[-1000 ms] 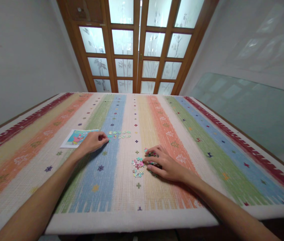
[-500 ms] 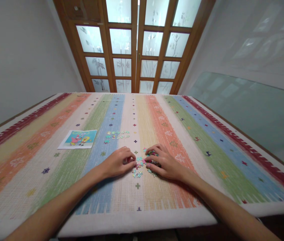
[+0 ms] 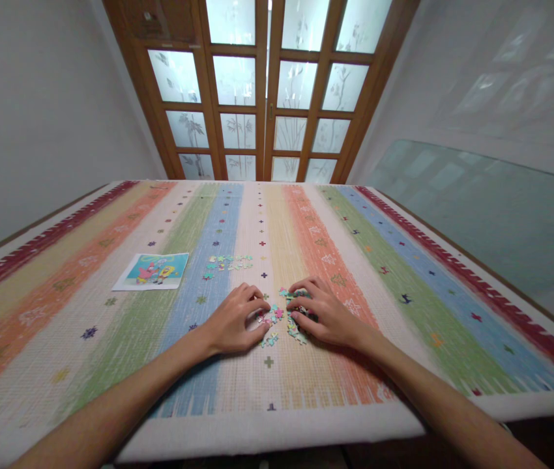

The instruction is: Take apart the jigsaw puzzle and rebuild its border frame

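A loose cluster of jigsaw pieces [image 3: 276, 315] in pink, teal and yellow lies flat on the cloth between my hands. My left hand [image 3: 238, 320] rests at the cluster's left side, its fingers curved and apart, with the tips at the pieces. On the other side my right hand [image 3: 324, 314] has its fingers spread and bent over more puzzle pieces [image 3: 296, 333], partly hiding them. Neither hand visibly grips a piece. Farther up the table, on the blue stripe, several jigsaw pieces [image 3: 231, 264] lie in rough rows.
A cartoon picture card [image 3: 152, 271] lies left of the rows of pieces. The striped tablecloth [image 3: 306, 384] covers the table, whose front edge is below my forearms. Wood-framed glass doors [image 3: 263, 107] stand beyond, and a pale glass panel [image 3: 492, 208] is at the right.
My left hand has shifted slightly right and its thumb and fingers have spread apart. My right hand has moved a little to the right, uncovering more pieces near its thumb.
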`<act>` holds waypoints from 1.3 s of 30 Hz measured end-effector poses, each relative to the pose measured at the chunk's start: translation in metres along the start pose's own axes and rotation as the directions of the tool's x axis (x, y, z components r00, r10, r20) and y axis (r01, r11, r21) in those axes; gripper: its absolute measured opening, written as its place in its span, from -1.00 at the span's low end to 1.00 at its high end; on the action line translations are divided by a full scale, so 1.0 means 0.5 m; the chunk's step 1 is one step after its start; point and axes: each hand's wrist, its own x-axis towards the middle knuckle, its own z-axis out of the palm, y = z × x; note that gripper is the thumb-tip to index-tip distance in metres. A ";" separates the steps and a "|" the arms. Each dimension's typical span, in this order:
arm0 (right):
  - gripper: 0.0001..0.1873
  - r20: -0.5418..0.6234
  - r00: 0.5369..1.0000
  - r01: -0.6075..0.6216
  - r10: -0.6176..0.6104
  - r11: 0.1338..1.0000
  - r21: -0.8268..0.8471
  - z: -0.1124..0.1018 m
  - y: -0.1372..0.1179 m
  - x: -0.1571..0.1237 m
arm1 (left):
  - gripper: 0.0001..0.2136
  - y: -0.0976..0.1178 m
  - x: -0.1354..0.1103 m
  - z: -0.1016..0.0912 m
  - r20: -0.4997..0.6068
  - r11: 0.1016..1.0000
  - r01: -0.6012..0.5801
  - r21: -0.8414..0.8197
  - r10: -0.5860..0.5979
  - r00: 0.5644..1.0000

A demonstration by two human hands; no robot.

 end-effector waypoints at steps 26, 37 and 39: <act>-0.93 0.035 0.994 0.097 -0.103 0.984 0.151 -0.005 -0.012 -0.001 | -0.85 0.024 -0.001 0.009 0.052 0.996 -0.059 -0.062 0.062 0.997; -0.83 -0.003 0.995 0.097 -0.099 0.975 0.202 0.007 -0.016 0.000 | -0.87 0.023 0.000 0.014 -0.001 0.992 -0.119 -0.052 0.119 0.993; -0.78 0.005 0.995 0.097 -0.099 0.976 0.196 0.003 -0.018 0.001 | -0.89 0.017 0.003 0.005 -0.016 0.993 -0.113 -0.035 0.112 0.994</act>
